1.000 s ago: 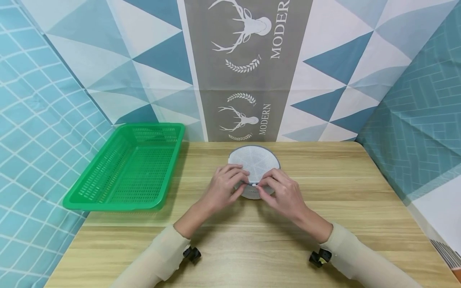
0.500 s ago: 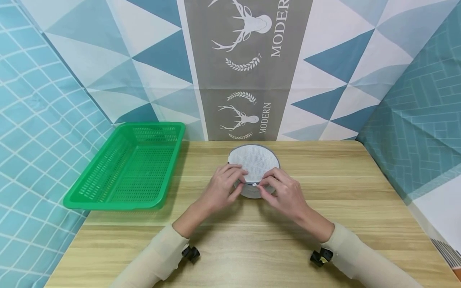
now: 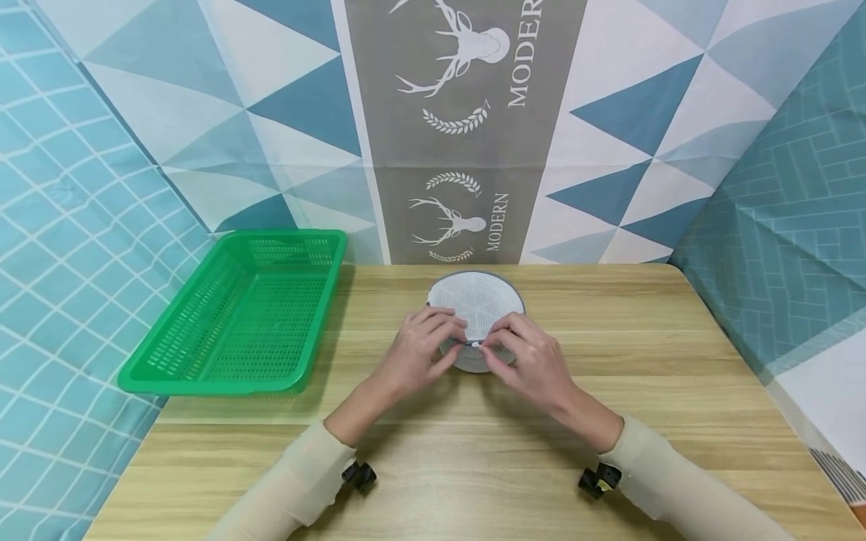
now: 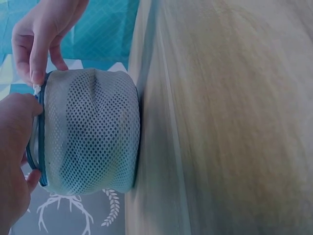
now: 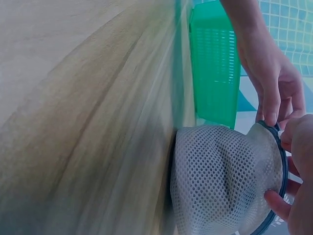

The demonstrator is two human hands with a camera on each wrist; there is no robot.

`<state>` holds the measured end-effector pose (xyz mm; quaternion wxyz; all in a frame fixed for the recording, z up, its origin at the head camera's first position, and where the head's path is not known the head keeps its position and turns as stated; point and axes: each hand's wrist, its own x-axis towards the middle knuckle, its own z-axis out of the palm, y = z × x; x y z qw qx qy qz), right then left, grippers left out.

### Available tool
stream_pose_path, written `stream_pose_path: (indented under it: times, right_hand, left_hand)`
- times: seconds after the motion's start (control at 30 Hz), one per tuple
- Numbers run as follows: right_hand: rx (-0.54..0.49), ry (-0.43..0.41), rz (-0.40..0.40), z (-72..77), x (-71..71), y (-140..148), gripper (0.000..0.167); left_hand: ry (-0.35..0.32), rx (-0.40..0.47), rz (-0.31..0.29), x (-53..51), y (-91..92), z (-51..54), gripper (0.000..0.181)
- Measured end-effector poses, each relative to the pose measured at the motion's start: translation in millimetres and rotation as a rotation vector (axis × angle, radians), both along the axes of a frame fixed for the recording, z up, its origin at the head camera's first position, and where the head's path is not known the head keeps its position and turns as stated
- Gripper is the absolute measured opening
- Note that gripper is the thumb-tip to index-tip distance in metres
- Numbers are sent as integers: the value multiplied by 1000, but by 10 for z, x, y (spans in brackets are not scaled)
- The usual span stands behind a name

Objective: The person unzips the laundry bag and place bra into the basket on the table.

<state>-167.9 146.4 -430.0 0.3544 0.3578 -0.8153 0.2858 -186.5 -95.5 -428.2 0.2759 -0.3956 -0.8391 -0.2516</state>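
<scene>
A round white mesh bag (image 3: 476, 300) with a blue-grey zipper rim stands upright on the wooden table. At its near edge the right hand (image 3: 531, 361) pinches a small white zipper pull (image 3: 476, 344) between thumb and fingertips. Just to the left, the left hand (image 3: 422, 349) grips the rim, thumb low and fingers over the top. In the left wrist view the mesh side wall (image 4: 93, 132) bulges, and the pull (image 4: 36, 89) sits between the two hands. The right wrist view shows the wall (image 5: 215, 176) creased, with fingers of both hands at the rim.
A green plastic basket (image 3: 271, 323) stands at the left of the wooden table (image 3: 446, 481), its left side near the tiled-pattern cloth. A patterned cloth backdrop (image 3: 467, 150) hangs behind the table's far edge.
The right hand and the white pull have shifted very slightly to the left along the rim. The left hand keeps its grip in nearly the same place.
</scene>
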Motion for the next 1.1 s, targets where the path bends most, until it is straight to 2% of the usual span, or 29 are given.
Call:
stream_pose_path:
  times: [0.27,0.6,1.1]
  right_hand:
    - [8,-7,-2,-7,9,-5,14]
    - [10,-8,-9,-23,15,29,13]
    - [-10,4,5,-2,-11,-4,14]
  left_hand:
    - [-14,-16,16,17,-10,-12,15]
    - [-18,-8,10,4,-27,-16,16]
    - [19,1,6,-18,-2,-4,16]
